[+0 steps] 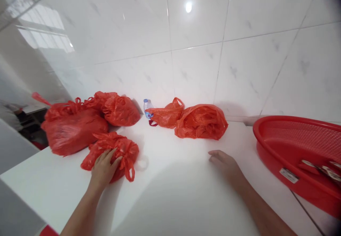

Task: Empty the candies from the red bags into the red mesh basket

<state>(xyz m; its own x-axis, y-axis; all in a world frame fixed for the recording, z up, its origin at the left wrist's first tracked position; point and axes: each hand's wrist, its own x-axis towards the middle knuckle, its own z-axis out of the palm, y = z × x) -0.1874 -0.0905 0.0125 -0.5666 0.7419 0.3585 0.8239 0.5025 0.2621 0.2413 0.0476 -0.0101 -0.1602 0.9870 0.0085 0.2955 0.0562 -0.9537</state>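
My left hand (104,166) rests on a knotted red plastic bag (124,150) at the left of the white table (165,193); its fingers lie spread over the top of the bag. My right hand (222,161) is over the right part of the table, holding nothing, with its fingers apart from the thumb. Beyond it, near the wall, lies a loose red bag (201,122), touching a smaller red bag (167,117) on its left.
More filled red bags (76,129) are piled at the left, with another (121,110) behind. A small clear bottle (147,108) with a blue cap stands by the tiled wall (197,69). A red plastic basket (274,157) fills the right side.
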